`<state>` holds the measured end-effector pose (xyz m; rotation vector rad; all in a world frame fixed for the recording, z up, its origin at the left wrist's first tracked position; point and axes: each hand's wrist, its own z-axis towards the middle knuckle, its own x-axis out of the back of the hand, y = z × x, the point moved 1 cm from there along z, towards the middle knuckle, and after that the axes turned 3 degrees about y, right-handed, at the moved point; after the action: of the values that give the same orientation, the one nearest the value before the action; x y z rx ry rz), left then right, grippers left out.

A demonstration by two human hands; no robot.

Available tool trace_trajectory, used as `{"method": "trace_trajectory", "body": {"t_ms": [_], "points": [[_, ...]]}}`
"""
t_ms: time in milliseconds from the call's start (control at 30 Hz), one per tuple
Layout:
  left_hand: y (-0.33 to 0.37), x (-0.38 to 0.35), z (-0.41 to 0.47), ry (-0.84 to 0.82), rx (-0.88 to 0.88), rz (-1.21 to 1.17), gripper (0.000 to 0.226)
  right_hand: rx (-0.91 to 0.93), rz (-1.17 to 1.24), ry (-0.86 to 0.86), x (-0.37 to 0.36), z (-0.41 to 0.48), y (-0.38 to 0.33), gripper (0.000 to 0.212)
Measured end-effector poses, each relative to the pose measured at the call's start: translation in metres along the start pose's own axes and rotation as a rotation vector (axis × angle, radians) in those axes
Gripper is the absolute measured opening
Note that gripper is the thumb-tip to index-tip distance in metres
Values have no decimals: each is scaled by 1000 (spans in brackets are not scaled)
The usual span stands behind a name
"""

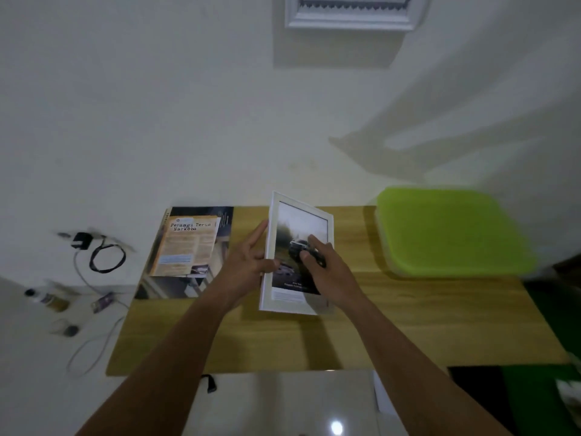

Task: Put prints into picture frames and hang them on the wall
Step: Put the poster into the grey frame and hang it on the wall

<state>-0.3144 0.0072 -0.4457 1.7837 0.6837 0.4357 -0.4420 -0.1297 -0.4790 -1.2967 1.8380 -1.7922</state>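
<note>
White frame held on its left edge, print under the right hand

White frame [271,247] stood raised off the wooden table [314,338], its long axis running away from the person toward the wall and its far end lifted. The left hand [248,259] pinched the middle of the left long edge, thumb on the front and fingers along the back. The print [298,221] lay inside the frame's opening, directly right of that grip. The right hand [330,269] rested on it with the index fingertip pressed down and the other fingers curled. I could not tell whether those fingers also held something small and dark. Seating the print probably fell to the right hand, the nearer one, pushing along the long axis while the left steadied.
</note>
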Motion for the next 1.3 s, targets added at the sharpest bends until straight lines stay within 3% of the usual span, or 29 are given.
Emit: {"method": "trace_trajectory", "body": {"t_ms": [233,467,600,833,933,1100,1200,1300], "points": [[-10,-19,-8,-52,-14,14,88,-40,146,-47,2,-1,-6,58],[-15,-33,-13,-72,-43,31,66,42,334,-159,9,1,-40,72],[-20,-38,-15,-24,-64,-16,63,153,217,-139,10,4,-47,75],[-22,-51,-13,12,-87,95,66,174,95,-4,15,5,-38,69],[-23,-55,-14,32,-82,76,63,182,38,-7,20,5,-34,78],[-44,-36,-4,251,-120,274,58,127,112,30,27,2,-12,76],[-65,-11,10,314,32,340,72,32,237,59,30,3,13,76],[-81,5,19,192,216,257,85,-32,299,60,32,4,38,75]]}}
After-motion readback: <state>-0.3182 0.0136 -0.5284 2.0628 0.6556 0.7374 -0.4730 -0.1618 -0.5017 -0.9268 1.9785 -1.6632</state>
